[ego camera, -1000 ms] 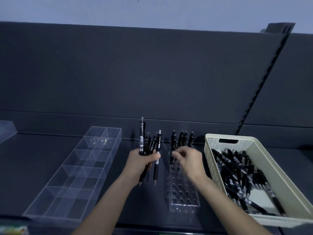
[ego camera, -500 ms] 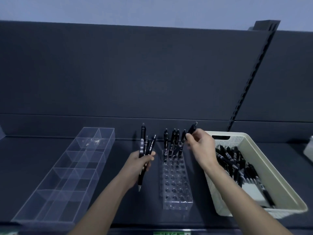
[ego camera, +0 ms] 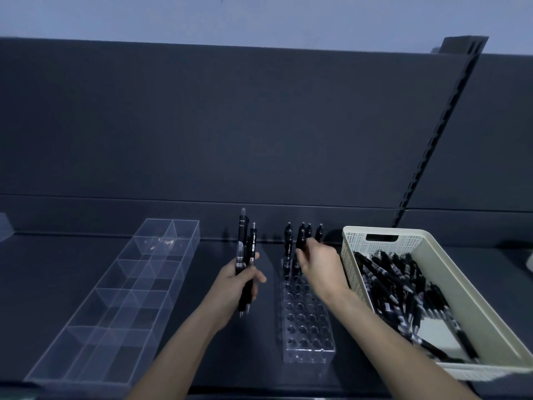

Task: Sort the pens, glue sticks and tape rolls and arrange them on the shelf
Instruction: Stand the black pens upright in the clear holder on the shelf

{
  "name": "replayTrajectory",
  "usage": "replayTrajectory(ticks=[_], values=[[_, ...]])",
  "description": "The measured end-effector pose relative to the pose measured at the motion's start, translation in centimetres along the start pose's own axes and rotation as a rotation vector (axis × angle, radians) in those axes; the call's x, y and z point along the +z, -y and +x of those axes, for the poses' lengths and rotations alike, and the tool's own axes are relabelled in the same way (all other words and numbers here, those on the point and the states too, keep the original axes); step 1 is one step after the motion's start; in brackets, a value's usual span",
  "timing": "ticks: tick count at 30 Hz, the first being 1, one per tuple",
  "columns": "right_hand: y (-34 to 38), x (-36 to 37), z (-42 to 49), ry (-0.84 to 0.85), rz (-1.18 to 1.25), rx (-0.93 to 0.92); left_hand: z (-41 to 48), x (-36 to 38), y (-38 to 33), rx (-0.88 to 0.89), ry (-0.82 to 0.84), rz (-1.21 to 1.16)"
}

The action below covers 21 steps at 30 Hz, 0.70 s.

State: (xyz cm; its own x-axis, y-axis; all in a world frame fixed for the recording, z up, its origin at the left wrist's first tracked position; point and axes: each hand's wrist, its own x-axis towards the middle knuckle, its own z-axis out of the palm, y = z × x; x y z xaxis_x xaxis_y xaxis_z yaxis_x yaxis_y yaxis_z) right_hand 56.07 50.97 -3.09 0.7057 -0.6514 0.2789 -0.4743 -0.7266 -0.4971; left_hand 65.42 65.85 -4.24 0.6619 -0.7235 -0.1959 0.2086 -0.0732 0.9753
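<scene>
A clear divided tray lies at the left, running back toward the dark back panel. To its right, well apart, sits a clear holed rack, and just beside that a cream perforated basket, set at an angle. A slotted upright rises behind the basket. At the far right edge is a pale blur, perhaps a container.

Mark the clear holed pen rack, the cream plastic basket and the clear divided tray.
Clear acrylic pen rack (ego camera: pixel 308 327), head view, holed top face.
Cream plastic basket (ego camera: pixel 409 244), head view, perforated back wall.
Clear divided acrylic tray (ego camera: pixel 121 310), head view, bare middle compartment.
</scene>
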Motion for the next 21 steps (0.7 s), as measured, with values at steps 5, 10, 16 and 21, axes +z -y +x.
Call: replayTrajectory(ticks=[5,10,16,21], values=[[-0.3,1.2,-0.2,0.069,-0.001,0.116,0.1,-0.3,0.2,-0.002,0.007,0.029],[-0.7,1.2,-0.3,0.084,0.04,0.166,0.1,-0.4,0.2,0.001,0.007,-0.011],[-0.3,-1.1,-1.8,-0.02,0.369,0.17,-0.1,0.9,0.0,0.016,0.061,-0.034],[1.3,-2.8,-2.6,0.125,0.697,0.137,0.0,2.9,-0.3,0.023,0.102,-0.051]])
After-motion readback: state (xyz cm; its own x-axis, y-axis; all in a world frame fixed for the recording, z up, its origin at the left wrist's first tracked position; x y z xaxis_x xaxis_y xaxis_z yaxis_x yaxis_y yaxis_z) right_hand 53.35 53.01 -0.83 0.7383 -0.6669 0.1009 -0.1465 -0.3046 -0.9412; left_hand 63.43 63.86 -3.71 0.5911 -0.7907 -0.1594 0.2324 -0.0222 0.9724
